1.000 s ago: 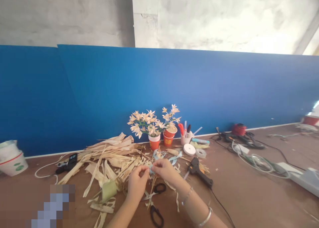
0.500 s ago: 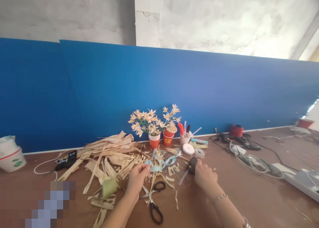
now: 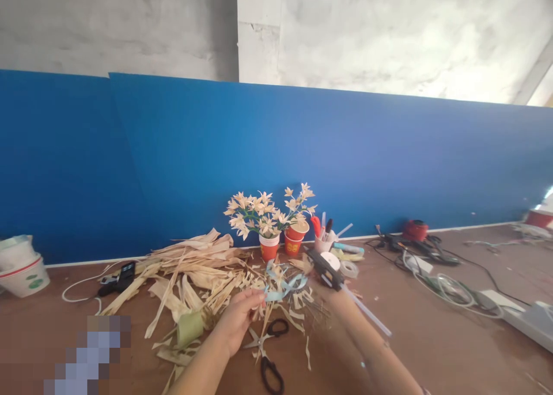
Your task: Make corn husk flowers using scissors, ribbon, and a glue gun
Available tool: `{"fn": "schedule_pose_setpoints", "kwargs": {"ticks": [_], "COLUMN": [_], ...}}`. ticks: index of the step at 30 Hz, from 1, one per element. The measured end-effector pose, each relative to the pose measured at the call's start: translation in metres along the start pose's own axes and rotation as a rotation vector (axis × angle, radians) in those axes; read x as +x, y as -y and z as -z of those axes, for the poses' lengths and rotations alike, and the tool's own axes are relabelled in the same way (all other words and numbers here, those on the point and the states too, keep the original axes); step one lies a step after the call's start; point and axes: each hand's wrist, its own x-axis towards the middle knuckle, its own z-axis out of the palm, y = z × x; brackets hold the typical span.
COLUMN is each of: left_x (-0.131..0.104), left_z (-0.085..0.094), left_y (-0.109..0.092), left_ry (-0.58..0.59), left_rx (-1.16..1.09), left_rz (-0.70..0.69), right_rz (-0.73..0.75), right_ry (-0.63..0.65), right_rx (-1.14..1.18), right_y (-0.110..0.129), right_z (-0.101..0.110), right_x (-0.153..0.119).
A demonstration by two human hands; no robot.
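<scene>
Light blue ribbon (image 3: 283, 291) is pinched between the thumb and fingers of my left hand (image 3: 242, 310), its loops trailing to the right over dry scraps. My right hand (image 3: 333, 300) grips a black glue gun (image 3: 326, 269), with a translucent glue stick (image 3: 367, 312) poking out of its back end toward me. The gun hides most of my right fingers. Just below my left hand lie black-handled scissors (image 3: 260, 342), blades spread. Behind the ribbon, pale husk flowers (image 3: 254, 208) stand in a red and white paper cup (image 3: 269, 248).
Dry corn husks (image 3: 203, 257) heap up on the left, with a green roll (image 3: 190, 327) in front. A pen cup (image 3: 323, 244), white roll (image 3: 330, 261) and clear tape (image 3: 349, 269) sit behind the gun. Cables (image 3: 453, 291) and a power strip (image 3: 514, 314) lie to the right.
My right hand has lifted and turned the glue gun, so its body now points away from me and its glue stick toward me. My left hand stays on the ribbon, slightly shifted.
</scene>
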Motion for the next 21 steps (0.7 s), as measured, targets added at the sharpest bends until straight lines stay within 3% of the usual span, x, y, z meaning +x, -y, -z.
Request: {"fn": "schedule_pose_setpoints", "kwargs": {"ticks": [1,3,6,15,21], "left_x": [-0.001,-0.004,-0.006,0.007,0.001], "left_z": [-0.001,-0.003,-0.005,0.0,-0.008], "left_y": [-0.001,-0.003,-0.004,0.01,0.01], "left_ry": [0.018,0.039,0.036,-0.104,-0.156], "left_rx": [-0.024,-0.051,-0.062,0.102,-0.105], "left_rz": [0.029,0.067,0.09,-0.101,-0.063], "right_rz": [0.0,-0.031,-0.06,-0.078,-0.162], "right_ry": [0.05,0.271,0.424,0.257,0.105], "right_rx": [0.056,0.307,0.432,0.27,0.255], "right_y": [0.005,0.013,0.018,-0.006,-0.003], "right_z": [-0.013,-0.037,-0.059,-0.078,-0.086], "right_x": [-0.004,-0.01,-0.012,-0.008,-0.013]}}
